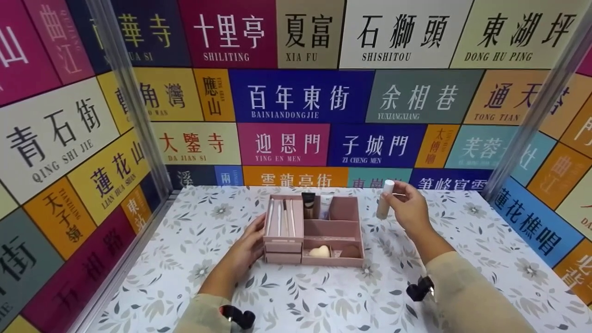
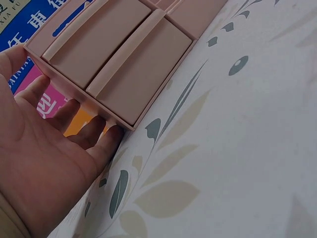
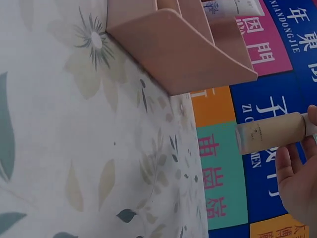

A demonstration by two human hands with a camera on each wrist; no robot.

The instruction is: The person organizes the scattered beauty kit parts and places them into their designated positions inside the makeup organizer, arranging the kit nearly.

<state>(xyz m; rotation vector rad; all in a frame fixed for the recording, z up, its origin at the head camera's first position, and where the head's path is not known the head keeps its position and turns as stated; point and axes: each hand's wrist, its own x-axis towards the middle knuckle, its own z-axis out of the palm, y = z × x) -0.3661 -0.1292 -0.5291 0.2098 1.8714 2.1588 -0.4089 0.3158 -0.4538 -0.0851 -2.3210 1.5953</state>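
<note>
My right hand (image 1: 409,208) pinches a foundation bottle (image 1: 383,207) by its white cap, holding it upright to the right of a pink cosmetics organizer (image 1: 333,262). In the right wrist view the bottle (image 3: 272,133) shows beige liquid through clear glass. My left hand (image 1: 247,245) rests against the organizer's left side; in the left wrist view its extended fingers (image 2: 62,116) touch that side beside two drawers (image 2: 143,69). Slim brushes (image 1: 285,219) stand in the left compartment. A black-capped tube (image 1: 308,203) and a white tube (image 1: 325,207) stand in the back compartment.
A cream heart-shaped sponge (image 1: 320,251) lies in a front compartment, with a dark brown item (image 1: 348,251) in the one beside it. Patterned cloth (image 1: 185,240) covers the table. A wall of colourful sign panels (image 1: 300,97) rises behind, with clear upright edges at both sides.
</note>
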